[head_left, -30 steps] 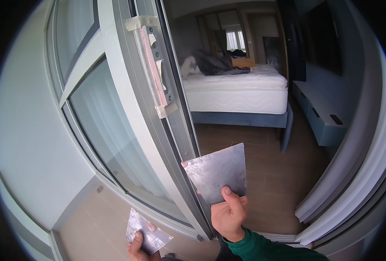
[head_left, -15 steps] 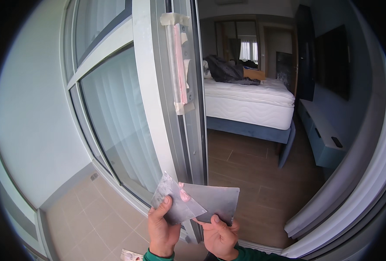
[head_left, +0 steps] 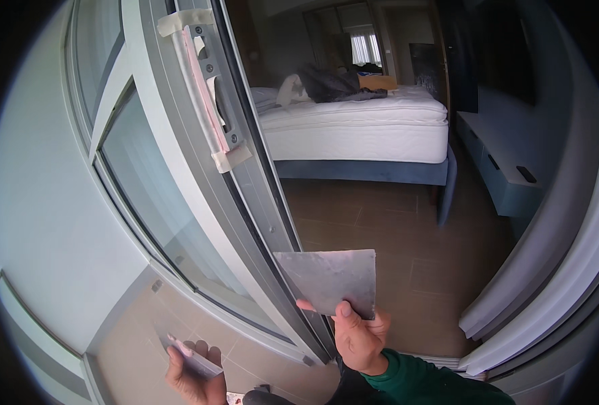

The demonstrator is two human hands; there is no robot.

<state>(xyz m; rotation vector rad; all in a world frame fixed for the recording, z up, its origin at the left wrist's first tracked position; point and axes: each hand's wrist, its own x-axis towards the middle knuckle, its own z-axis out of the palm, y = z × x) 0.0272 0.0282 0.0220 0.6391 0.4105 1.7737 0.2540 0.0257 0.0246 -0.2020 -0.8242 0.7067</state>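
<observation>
My right hand [head_left: 359,339] grips a flat grey putty scraper [head_left: 330,275], its thumb pressed on the front face, held up before the door edge. Lower down at the left, my left hand [head_left: 195,386] is closed on a second flat scraper [head_left: 204,364]. Pink putty [head_left: 182,347] sits on that scraper. Above both hands, a metal lock plate [head_left: 213,61] is set in the grey door frame [head_left: 198,177]. A strip of pink putty [head_left: 205,94] runs along its left side. Masking tape [head_left: 185,21] borders the strip at top and bottom.
A glass door panel [head_left: 161,196] stands at the left above a tiled floor [head_left: 127,331]. Through the opening are a bed with a white mattress [head_left: 360,138], a low cabinet [head_left: 515,182] and dark floor tiles. Curtains [head_left: 535,290] hang at the right.
The two scrapers, overlapping before, are now apart. My left hand has dropped down and left with its scraper; the right one has risen slightly. The view has shifted, placing the lock plate further left.
</observation>
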